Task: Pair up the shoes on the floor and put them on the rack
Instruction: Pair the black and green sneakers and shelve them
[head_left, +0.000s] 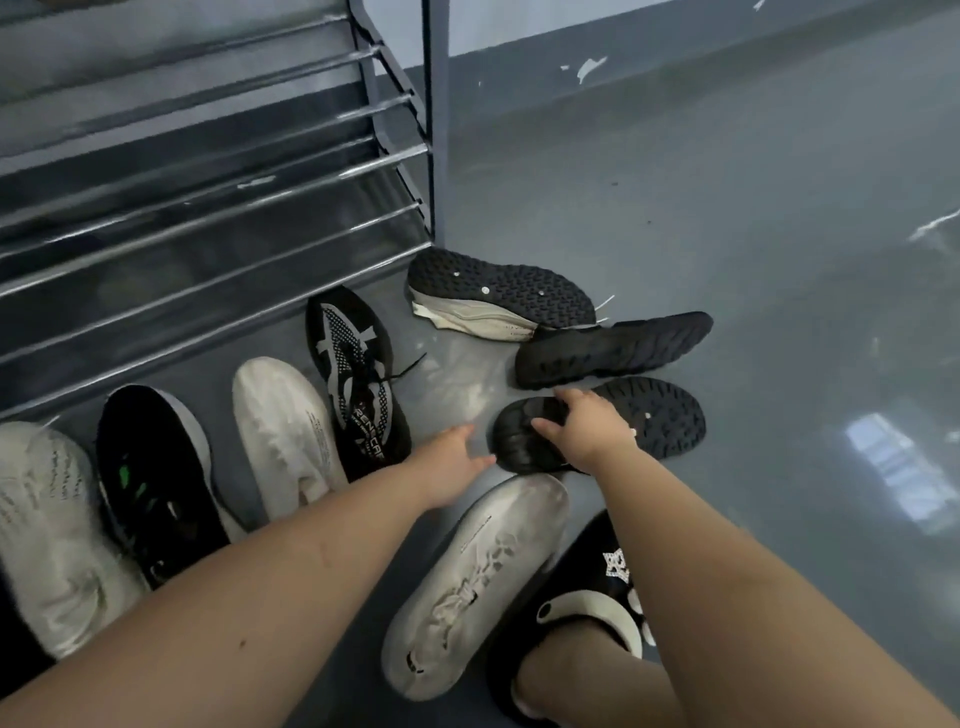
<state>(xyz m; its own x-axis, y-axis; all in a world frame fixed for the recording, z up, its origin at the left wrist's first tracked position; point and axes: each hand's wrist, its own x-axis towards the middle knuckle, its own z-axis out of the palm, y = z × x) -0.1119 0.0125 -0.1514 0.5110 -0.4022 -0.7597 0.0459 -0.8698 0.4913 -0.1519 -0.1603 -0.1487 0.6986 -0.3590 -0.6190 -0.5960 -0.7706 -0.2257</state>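
Both hands (587, 431) on black shoe (524, 436)

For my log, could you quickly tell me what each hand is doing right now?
Left hand: open, fingers straight, holding nothing.
Right hand: gripping the black shoe.

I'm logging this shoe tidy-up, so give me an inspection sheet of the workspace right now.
Surface: grey glossy floor, scuffed.
Job's things: metal rack, visible bars bare; white shoes and black shoes loose on the floor, some overturned.
Clutter: nothing seen.
Hands: right hand grips a black shoe; left hand open beside it.
Cables: nothing seen.
Surroundings: wall base; person's foot in a black sandal.
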